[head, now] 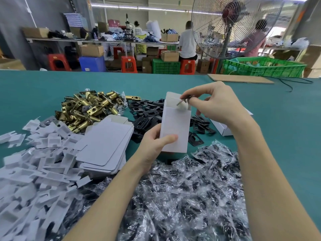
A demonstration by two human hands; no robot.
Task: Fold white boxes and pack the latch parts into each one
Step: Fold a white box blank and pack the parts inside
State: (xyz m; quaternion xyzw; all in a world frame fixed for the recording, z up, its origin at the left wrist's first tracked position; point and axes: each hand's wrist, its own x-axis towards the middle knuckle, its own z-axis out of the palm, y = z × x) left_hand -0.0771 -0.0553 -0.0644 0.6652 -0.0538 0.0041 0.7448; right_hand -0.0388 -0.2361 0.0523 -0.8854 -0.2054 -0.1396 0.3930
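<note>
The left hand (157,142) grips the white box (174,125) low on its body, thumb across the front face and fingers wrapped behind, so the box stands upright with its open mouth raised toward the other hand and its top flap tilted back out of the way. Above that grip, the right hand (214,103) pinches a small dark part (185,101) between thumb and forefinger, just at the rim of the opening; what exactly the part is stays too blurred to tell. Holding the box near its base probably keeps the walls square and leaves the whole mouth free, a narrow slot bordered by thin card edges that a tilted part could catch on. Beyond the pinching fingers lie the black plates (149,112), and farther out from the holding hand the brass latches (88,108). Just beside the holding hand rests a stack of flat box blanks (106,145), with white inserts (34,162) past it. Below both wrists spread the bagged screw packets (182,197). The green table (278,119) beyond the right wrist offers open room for setting filled boxes down.
</note>
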